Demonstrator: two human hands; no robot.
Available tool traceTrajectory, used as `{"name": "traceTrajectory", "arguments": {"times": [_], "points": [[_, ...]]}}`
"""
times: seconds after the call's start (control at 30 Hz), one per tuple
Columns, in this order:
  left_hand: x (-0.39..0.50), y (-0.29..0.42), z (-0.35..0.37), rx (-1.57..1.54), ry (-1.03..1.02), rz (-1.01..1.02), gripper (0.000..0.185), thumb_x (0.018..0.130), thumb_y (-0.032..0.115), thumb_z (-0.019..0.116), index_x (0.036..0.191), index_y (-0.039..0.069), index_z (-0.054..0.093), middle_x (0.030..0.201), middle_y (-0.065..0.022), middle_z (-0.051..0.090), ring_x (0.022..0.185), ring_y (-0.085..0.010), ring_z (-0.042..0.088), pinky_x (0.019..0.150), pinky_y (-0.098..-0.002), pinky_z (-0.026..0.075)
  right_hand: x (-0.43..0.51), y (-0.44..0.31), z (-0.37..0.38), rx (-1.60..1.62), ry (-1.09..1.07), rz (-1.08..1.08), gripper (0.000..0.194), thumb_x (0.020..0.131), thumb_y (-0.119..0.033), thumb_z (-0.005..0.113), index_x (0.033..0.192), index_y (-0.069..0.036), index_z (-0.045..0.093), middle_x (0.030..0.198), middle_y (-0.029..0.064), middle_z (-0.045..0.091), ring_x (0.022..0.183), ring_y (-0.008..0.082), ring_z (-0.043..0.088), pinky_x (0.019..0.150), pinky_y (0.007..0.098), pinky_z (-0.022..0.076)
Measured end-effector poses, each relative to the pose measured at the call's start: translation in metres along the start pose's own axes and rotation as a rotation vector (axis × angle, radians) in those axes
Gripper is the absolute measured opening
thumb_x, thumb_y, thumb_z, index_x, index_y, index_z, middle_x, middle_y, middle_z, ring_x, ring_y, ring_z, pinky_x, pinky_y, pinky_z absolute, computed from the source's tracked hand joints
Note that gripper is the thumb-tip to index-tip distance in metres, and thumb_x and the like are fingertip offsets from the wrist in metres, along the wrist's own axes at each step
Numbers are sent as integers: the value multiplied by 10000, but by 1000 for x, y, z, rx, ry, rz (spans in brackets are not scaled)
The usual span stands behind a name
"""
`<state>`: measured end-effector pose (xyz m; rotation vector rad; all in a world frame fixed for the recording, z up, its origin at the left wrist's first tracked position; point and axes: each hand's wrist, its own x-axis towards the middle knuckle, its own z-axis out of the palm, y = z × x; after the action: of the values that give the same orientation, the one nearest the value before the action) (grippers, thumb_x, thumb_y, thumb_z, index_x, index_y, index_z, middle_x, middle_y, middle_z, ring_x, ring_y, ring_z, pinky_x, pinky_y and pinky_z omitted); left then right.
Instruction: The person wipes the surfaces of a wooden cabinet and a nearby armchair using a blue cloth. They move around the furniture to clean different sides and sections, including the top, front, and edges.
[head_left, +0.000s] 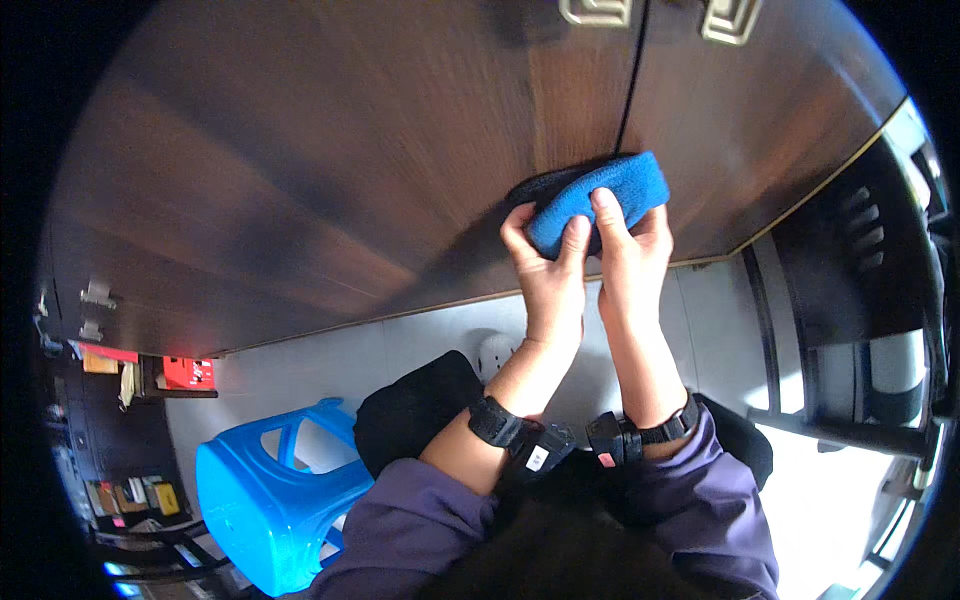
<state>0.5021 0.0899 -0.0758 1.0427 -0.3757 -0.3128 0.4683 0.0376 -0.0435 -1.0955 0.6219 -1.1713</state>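
A folded blue cloth (600, 199) is held between my two hands in front of the dark wooden cabinet doors (337, 172). My left hand (551, 259) grips its lower left end, thumb on the near face. The right thumb presses near the middle of the cloth, while the fingers of my right hand (634, 240) are partly hidden behind its right side. A dark edge or shadow shows just behind the cloth, beside the gap between the doors. Each wrist wears a black strap with a small device.
Metal handles (596, 11) sit at the top of the doors. A blue plastic stool (262, 495) lies tipped at lower left. Beyond it are shelves with a red box (187, 373). Dark furniture (840, 247) stands at the right, above the grey tiled floor (300, 352).
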Motion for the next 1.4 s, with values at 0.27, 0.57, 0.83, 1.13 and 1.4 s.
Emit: {"name": "traceTrajectory", "arguments": {"times": [0.27, 0.57, 0.83, 1.13, 1.4], "points": [[-8, -48, -15, -32, 204, -589, 537, 901, 292, 614, 1274, 112, 272, 1197, -96, 444, 1061, -200, 488, 906, -354, 445, -3, 58, -16, -563, 74, 0, 434, 731, -169, 766, 1057, 1, 536, 940, 170, 638, 881, 257, 613, 829, 360, 469], [12, 22, -9, -248, -173, -171, 444, 941, 358, 523, 1222, 46, 376, 1124, -131, 510, 1047, -212, 538, 780, -327, 526, 17, -15, 2, -692, -275, -691, 458, 756, -158, 720, 1132, -12, 502, 923, 188, 594, 845, 333, 614, 763, 358, 489], [12, -27, -52, 559, -61, -409, 406, 902, 364, 570, 1135, 35, 529, 940, -107, 637, 913, -219, 613, 763, -341, 487, -13, 38, -9, -880, -279, -414, 397, 729, -102, 711, 1070, -38, 518, 947, 174, 599, 883, 348, 618, 768, 383, 490], [24, 63, -23, 704, -101, 682, 587, 847, 104, 614, 1348, 51, 315, 1273, -212, 396, 1169, -350, 432, 975, -397, 381, 38, -39, 29, -698, -183, -886, 429, 725, -98, 711, 1102, -25, 521, 956, 182, 560, 838, 353, 604, 729, 379, 498], [3, 41, -32, 817, -278, 365, 588, 791, 52, 585, 1318, 17, 326, 1305, -335, 283, 1161, -502, 380, 982, -506, 359, -3, -12, 20, -852, -277, -750, 403, 727, -77, 677, 1105, -46, 541, 994, 189, 519, 838, 371, 578, 726, 397, 494]]}}
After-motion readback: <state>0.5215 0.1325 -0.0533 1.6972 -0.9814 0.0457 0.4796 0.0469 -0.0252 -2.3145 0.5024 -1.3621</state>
